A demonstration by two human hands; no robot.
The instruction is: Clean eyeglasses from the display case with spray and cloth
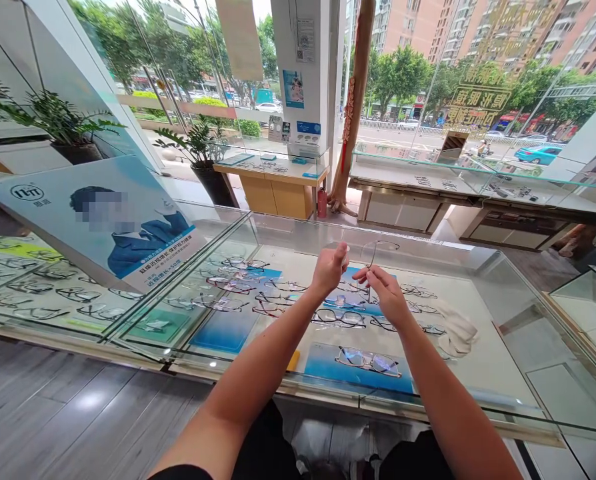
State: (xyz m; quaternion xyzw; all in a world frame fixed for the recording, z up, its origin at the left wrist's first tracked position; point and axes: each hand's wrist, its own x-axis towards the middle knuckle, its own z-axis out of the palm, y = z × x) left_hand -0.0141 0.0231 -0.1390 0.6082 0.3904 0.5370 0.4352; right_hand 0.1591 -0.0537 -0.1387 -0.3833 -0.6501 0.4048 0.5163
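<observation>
Glasses pinched in right hand, partly hidden; left hand curled, cannot tell if gripping.

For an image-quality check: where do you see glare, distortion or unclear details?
All in the head view: glare whitens part of the floor; violet reflections tint the front glasses; the left pillar leans, perhaps wide-angle distortion; pixelation covers part of the poster; the thin frame in the right hand looks faint.

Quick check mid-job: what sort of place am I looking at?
Most likely an optician's shop: many eyeglasses laid out in a glass display case, a promotional board whose Chinese text appears to mention myopia, and more glass cases beyond.
</observation>
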